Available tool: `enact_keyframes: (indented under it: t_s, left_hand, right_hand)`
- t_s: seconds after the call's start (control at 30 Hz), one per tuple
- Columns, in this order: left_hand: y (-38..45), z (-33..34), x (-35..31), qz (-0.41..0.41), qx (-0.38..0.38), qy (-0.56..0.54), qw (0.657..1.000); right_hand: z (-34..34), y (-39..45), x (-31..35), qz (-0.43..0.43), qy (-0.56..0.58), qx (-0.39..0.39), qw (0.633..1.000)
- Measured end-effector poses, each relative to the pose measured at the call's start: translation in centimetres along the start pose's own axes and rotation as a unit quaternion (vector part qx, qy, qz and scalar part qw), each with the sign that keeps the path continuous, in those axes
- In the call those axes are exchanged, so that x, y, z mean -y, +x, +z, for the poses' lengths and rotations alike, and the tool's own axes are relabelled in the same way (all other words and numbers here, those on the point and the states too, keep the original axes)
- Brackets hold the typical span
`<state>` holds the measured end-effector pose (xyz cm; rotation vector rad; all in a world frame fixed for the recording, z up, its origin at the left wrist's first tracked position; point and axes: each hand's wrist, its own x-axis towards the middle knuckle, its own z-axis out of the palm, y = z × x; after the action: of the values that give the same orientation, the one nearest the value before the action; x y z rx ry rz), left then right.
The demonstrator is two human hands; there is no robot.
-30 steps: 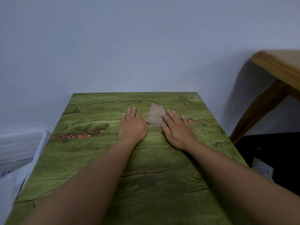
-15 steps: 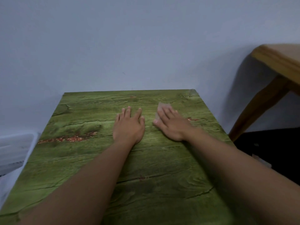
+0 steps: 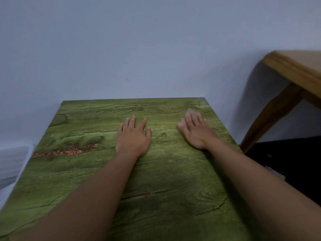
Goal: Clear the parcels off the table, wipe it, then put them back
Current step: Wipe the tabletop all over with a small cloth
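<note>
The table (image 3: 86, 171) has a green wood-grain top with a reddish streak on its left side. My left hand (image 3: 132, 138) lies flat, palm down, near the middle of the top. My right hand (image 3: 196, 132) presses with straight fingers on a small brownish cloth (image 3: 192, 111) toward the far right corner. Only a blurred pale edge of the cloth shows past my fingertips; the hand covers the rest. No parcel lies on the tabletop.
A plain wall stands right behind the table. A light wooden table (image 3: 298, 70) with a slanted leg stands at the right, over dark floor. A white object (image 3: 12, 164) sits low beside the table's left edge.
My right hand has slid the cloth from the table's middle toward the far right corner. My left hand has stayed flat in about the same spot.
</note>
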<state>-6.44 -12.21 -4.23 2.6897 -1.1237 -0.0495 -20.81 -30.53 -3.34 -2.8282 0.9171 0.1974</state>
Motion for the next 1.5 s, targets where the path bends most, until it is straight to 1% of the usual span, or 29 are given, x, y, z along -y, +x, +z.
enact_keyframes:
  t_s: [0.07,0.1,0.13,0.2,0.23,0.37,0.4,0.47,0.5,0.53,0.63,0.67,0.7,0.77,0.8,0.83,0.9,0.93,0.97,1.03,1.07,1.1,1.2,1.23,1.27,1.33,1.37,1.4,1.5]
  left_hand:
    - [0.0,0.0,0.0,0.001,0.002,-0.004,1.0]
    - [0.0,0.0,0.0,0.002,0.001,-0.005,1.0]
    - [0.0,0.0,0.0,0.002,0.0,-0.006,1.0]
    - [0.0,0.0,0.1,0.003,0.002,0.0,1.0]
    - [0.1,0.0,0.1,0.003,0.002,0.004,1.0]
    - [0.1,0.0,0.0,0.005,0.004,0.009,1.0]
    - [0.1,0.0,0.0,0.005,0.002,0.008,1.0]
    - [0.1,-0.1,0.0,0.003,0.005,0.007,1.0]
    - [0.1,-0.1,0.0,0.003,0.007,0.008,1.0]
    - [0.0,-0.2,0.0,0.003,0.007,0.009,1.0]
    - [0.0,-0.2,-0.1,0.003,0.008,0.008,1.0]
    - [0.0,-0.2,-0.1,0.003,0.006,0.01,1.0]
    - [0.1,-0.2,-0.1,0.004,0.007,0.011,1.0]
    - [0.1,-0.2,-0.1,0.0,0.011,0.01,1.0]
    - [0.1,-0.2,-0.1,-0.001,0.011,0.009,1.0]
    - [0.0,-0.2,-0.2,-0.002,0.011,0.009,1.0]
    - [0.0,-0.2,-0.2,0.001,0.008,0.008,1.0]
    - [0.1,-0.1,-0.1,0.002,0.005,0.008,1.0]
    - [0.2,-0.1,-0.1,0.002,0.004,0.007,1.0]
    - [0.1,-0.1,-0.1,-0.001,0.007,0.006,1.0]
    - [0.0,-0.1,-0.2,-0.002,0.007,0.007,1.0]
    - [0.0,-0.1,-0.2,-0.003,0.006,0.008,1.0]
    - [0.0,-0.1,-0.3,-0.001,0.0,-0.001,1.0]
    - [0.1,-0.1,-0.2,0.0,-0.003,0.002,1.0]
    - [0.2,0.0,0.0,0.001,-0.002,0.003,1.0]
    - [0.2,0.0,0.1,-0.001,0.004,0.003,1.0]
    - [0.3,0.1,0.0,0.0,0.003,0.006,1.0]
    - [0.2,0.0,-0.1,0.0,0.005,0.008,1.0]
    - [0.1,0.0,-0.4,0.002,0.003,0.002,1.0]
  right_hand:
    - [0.8,-1.0,-0.2,-0.056,-0.008,0.002,0.998]
    - [0.4,-0.9,-1.4,-0.058,-0.006,0.0,0.998]
    - [-0.1,-0.6,-3.0,-0.026,0.0,0.0,1.0]
    - [-0.9,-0.2,-5.2,0.076,0.02,-0.002,0.997]
    - [-0.9,-0.4,-5.3,0.094,0.022,0.001,0.995]
    - [0.2,-1.8,-4.5,-0.004,0.019,0.013,1.0]
    - [-0.2,-1.5,-5.4,0.009,0.022,0.014,1.0]
    - [-1.1,-0.3,-6.5,0.094,0.037,0.013,0.995]
    - [-1.3,-0.1,-6.1,0.119,0.038,0.017,0.992]
    - [-1.1,0.1,-5.1,0.11,0.029,0.021,0.993]
    - [-0.1,-0.1,-2.8,0.004,0.005,0.023,1.0]
    - [-0.4,0.2,-3.1,-0.008,0.006,0.024,1.0]
    - [-0.8,0.9,-3.7,0.014,0.011,0.026,0.999]
    - [-1.5,2.2,-4.1,0.099,0.022,0.024,0.995]
    - [-1.5,2.6,-3.4,0.109,0.021,0.026,0.993]
    - [-1.3,2.8,-2.1,0.084,0.015,0.025,0.996]
    - [-0.5,3.1,-0.1,-0.001,0.011,0.022,1.0]
    - [-0.8,3.5,0.1,-0.021,0.012,0.023,0.999]
    - [-1.4,4.4,-0.3,-0.011,0.014,0.023,1.0]
    - [-2.4,6.0,-1.2,0.083,0.039,0.019,0.996]
    - [-2.6,6.5,-0.9,0.107,0.041,0.019,0.993]
    - [-2.4,6.8,-0.1,0.096,0.034,0.02,0.995]
    - [-1.4,6.7,2.0,-0.03,0.015,0.027,0.999]
    - [-1.6,7.0,1.7,-0.049,0.009,0.029,0.998]
    - [-2.2,7.7,0.9,-0.036,0.012,0.029,0.999]
    - [-3.0,8.8,-0.2,0.054,0.03,0.016,0.998]
    - [-3.2,8.9,-0.1,0.078,0.031,0.011,0.996]
    - [-3.0,8.9,0.6,0.066,0.026,0.01,0.997]
    - [-1.9,8.2,1.4,-0.049,0.012,0.018,0.999]
